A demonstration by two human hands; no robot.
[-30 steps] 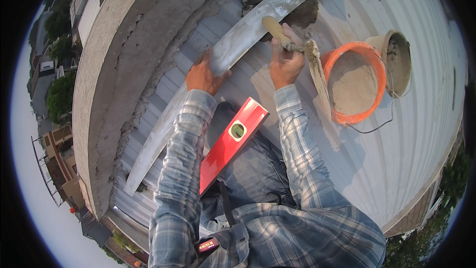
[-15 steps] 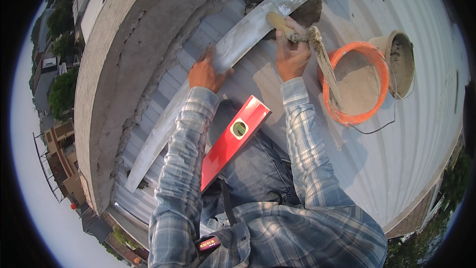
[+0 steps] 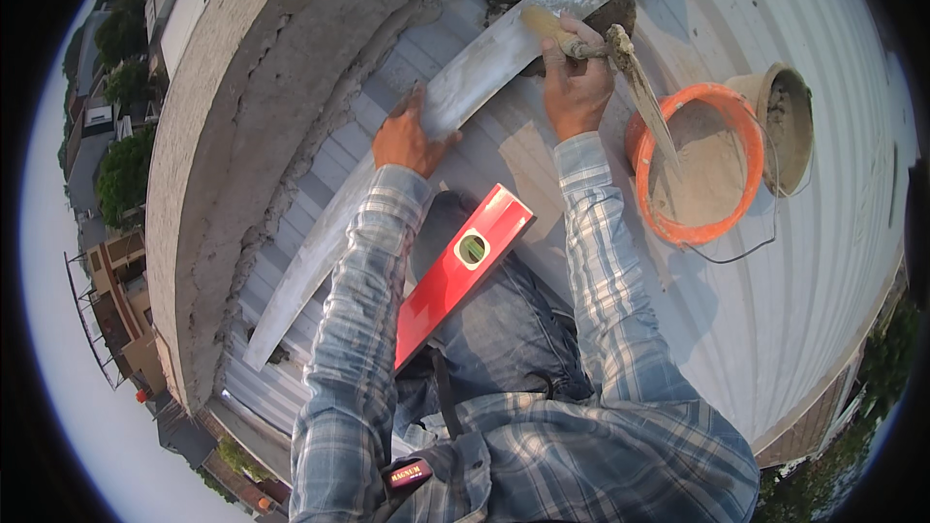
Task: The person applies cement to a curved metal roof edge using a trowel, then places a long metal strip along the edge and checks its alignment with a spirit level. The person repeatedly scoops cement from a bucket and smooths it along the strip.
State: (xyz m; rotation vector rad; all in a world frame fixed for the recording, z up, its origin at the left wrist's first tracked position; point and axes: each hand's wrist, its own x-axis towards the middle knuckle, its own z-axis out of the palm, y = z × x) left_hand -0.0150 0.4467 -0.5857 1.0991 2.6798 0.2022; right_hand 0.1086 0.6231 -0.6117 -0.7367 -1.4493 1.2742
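Observation:
A long pale metal straightedge [image 3: 489,63] slants across the ribbed sheet beside the concrete wall. My left hand [image 3: 407,140] grips its near edge around the middle, thumb pointing right. In my right hand [image 3: 578,97] is a trowel [image 3: 642,87], held by its wooden handle, with mortar caked on the neck and blade. Its blade points down to the right, the tip over the opening of an orange bucket [image 3: 652,205] of grey mortar. Across my lap lies a red spirit level [image 3: 450,281], touched by neither hand.
Behind the orange bucket stands a dirty, mortar-stained bucket [image 3: 799,136]. A rough concrete wall [image 3: 218,165] runs along the left, with buildings and trees far below it. Ribbed metal sheeting [image 3: 785,300] stretches to the right. Dark mortar patches [image 3: 612,17] show under the straightedge.
My right hand and the trowel have shifted slightly to the right, and the blade stands a little higher at the bucket. My left hand keeps its place on the straightedge.

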